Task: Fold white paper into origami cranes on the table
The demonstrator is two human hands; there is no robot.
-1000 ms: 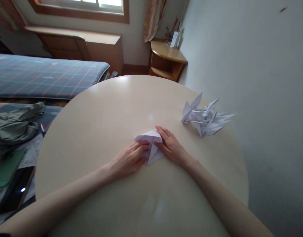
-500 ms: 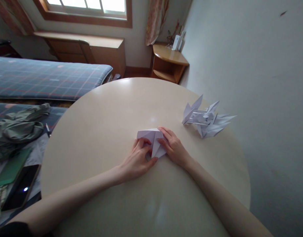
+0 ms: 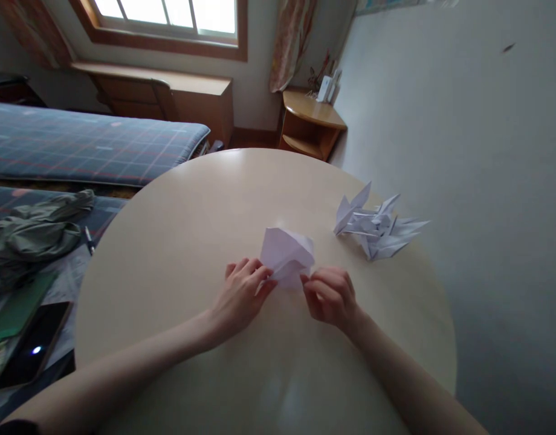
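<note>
The folded sheet [image 3: 284, 246] is located near the middle of the round surface [image 3: 169, 241], between the two hands. It is white paper with several creases; one panel extends away from the person, and a narrow fold crosses the near portion. The layers along the near edge are slightly blurred, so their exact order cannot be determined.

The left hand [image 3: 244, 293] is clamped on the near left edge of the folded sheet, thumb below and forefinger above. Its remaining fingers are bent toward the surface. The right hand [image 3: 330, 293] has the thumb and forefinger brought together at the near right edge, appearing to pinch the paper; its other fingers are curled inward.

A cluster of folded paper pieces [image 3: 375, 226] with pointed tips rests beyond the right hand, toward the wall [image 3: 477, 157], well apart from the sheet.

To the left of the surface, a dark phone [image 3: 33, 347] with a bright reflection lies beside a green flat item [image 3: 23, 307]. A pen [image 3: 89, 240] and a crumpled grey-green cloth [image 3: 37, 232] lie farther back. A plaid mattress [image 3: 101, 148] extends behind these, with a wooden desk [image 3: 200, 83] under the window [image 3: 169, 15].
</note>
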